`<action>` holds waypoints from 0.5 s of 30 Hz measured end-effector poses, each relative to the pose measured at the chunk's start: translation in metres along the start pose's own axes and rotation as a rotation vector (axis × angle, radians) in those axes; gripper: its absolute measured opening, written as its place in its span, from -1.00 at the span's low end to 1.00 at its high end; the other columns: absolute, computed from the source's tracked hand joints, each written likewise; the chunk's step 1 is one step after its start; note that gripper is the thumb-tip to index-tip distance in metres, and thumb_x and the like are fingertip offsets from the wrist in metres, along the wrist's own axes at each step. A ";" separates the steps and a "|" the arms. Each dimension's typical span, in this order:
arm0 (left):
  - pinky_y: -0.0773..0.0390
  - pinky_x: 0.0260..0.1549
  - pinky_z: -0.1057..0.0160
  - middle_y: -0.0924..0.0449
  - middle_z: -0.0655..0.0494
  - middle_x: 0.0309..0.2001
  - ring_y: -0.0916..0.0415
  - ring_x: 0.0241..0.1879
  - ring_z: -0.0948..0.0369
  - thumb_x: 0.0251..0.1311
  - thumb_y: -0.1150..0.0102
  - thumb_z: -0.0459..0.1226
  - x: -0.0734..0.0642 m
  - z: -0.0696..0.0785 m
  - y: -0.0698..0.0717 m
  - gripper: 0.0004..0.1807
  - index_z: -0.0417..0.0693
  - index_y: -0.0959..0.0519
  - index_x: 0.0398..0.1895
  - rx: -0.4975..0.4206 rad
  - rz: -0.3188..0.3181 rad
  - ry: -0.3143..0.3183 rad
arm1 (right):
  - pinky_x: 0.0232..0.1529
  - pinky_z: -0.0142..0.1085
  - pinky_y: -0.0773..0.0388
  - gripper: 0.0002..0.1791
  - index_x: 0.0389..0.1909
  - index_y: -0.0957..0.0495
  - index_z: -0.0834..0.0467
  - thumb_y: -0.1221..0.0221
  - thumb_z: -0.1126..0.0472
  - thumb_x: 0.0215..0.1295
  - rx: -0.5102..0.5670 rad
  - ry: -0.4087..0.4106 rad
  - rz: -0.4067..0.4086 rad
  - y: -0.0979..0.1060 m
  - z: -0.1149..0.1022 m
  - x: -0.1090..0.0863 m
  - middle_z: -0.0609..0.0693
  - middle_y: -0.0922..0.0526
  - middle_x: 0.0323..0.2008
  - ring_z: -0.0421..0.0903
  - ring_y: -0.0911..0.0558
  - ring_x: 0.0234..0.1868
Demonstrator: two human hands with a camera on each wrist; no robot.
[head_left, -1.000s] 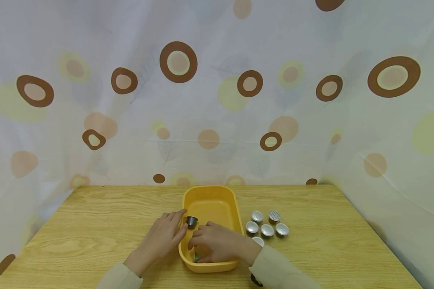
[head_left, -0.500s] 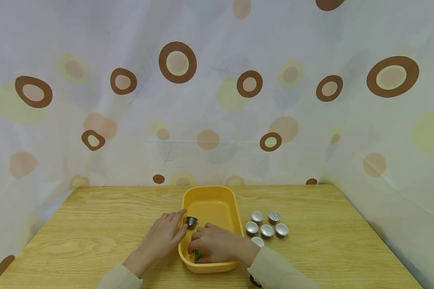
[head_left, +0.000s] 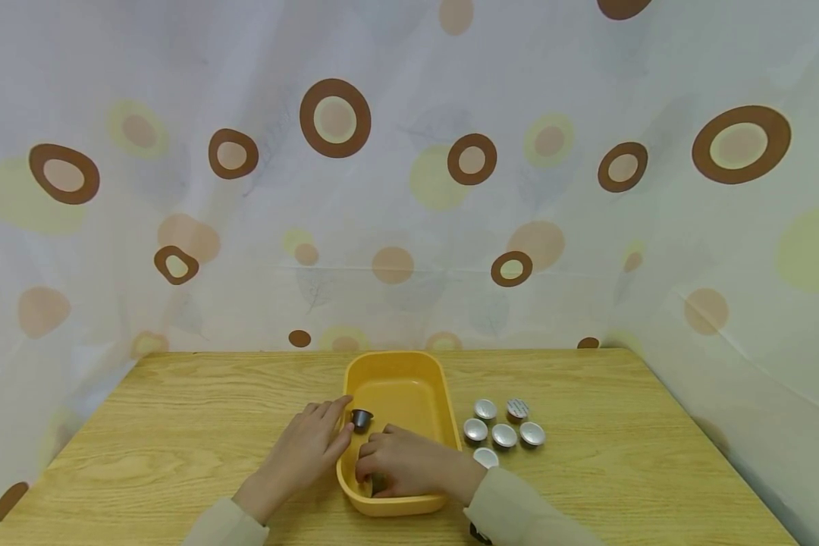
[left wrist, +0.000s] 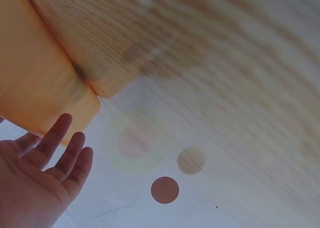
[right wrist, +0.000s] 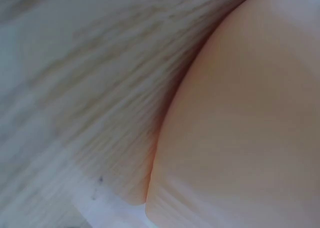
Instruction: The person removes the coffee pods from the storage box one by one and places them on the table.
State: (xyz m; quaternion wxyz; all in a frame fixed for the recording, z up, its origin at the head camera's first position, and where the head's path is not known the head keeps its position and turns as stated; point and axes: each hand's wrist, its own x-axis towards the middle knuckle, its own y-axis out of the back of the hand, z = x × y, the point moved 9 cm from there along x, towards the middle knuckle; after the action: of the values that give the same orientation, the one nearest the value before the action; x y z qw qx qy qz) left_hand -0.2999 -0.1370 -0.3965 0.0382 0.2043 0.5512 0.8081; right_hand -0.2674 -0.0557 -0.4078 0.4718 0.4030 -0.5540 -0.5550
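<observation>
My right hand [head_left: 409, 461] is down inside the near end of a yellow tray [head_left: 396, 506], its fingers and thumb pinching a dark green coffee capsule [head_left: 378, 483] that they largely cover. A second, dark coffee capsule [head_left: 362, 419] lies in the tray by the left wall. At that left rim rests my left hand [head_left: 305, 444], fingers spread and nearly straight. In the left wrist view, the left hand's fingers [left wrist: 60, 148] extend beside the tray's wall [left wrist: 45, 72]. Only the tray's outer side [right wrist: 240, 118] and the table show in the right wrist view; the hand is out of it.
Several coffee capsules with silver lids [head_left: 503, 436] stand grouped on the wooden table [head_left: 600, 447], just right of the tray. One of them [head_left: 486, 458] sits close to my right wrist. A patterned cloth [head_left: 409, 212] hangs behind and beside the table.
My right hand has shifted slightly to the right with the green coffee capsule, which is now more covered by the fingers. My left hand and the tray have stayed in place.
</observation>
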 end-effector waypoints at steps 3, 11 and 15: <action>-0.44 -0.04 0.05 -0.53 0.05 0.00 -0.43 0.02 0.09 0.31 0.11 -0.07 0.000 0.000 0.000 -0.53 -0.05 -0.34 0.22 -0.002 0.000 -0.002 | -0.23 -0.53 -0.31 -0.78 -0.29 -0.58 -0.17 -0.29 -0.07 0.01 -0.008 0.003 0.008 0.001 -0.001 0.000 -0.36 -0.57 -0.27 -0.39 -0.48 -0.20; -0.44 -0.05 0.05 -0.53 0.06 0.00 -0.43 0.01 0.10 0.31 0.11 -0.07 0.000 0.000 -0.001 -0.53 -0.05 -0.34 0.23 0.001 0.001 -0.004 | -0.28 -0.54 -0.26 -0.81 -0.32 -0.58 -0.17 -0.29 -0.07 0.02 -0.030 0.002 0.045 0.004 0.000 0.000 -0.36 -0.58 -0.30 -0.39 -0.47 -0.25; -0.44 -0.04 0.05 -0.53 0.06 -0.01 -0.43 0.01 0.09 0.31 0.11 -0.07 0.000 0.000 -0.001 -0.53 -0.05 -0.34 0.22 0.004 0.003 -0.004 | -0.29 -0.54 -0.24 -0.82 -0.34 -0.57 -0.17 -0.28 -0.07 0.03 -0.034 -0.001 0.059 0.006 0.001 -0.001 -0.36 -0.58 -0.29 -0.38 -0.46 -0.26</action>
State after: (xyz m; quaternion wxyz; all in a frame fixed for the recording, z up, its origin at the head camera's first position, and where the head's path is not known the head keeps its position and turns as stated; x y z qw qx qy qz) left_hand -0.3003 -0.1367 -0.3973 0.0376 0.2070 0.5526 0.8065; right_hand -0.2678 -0.0538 -0.4022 0.4944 0.3784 -0.5563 -0.5503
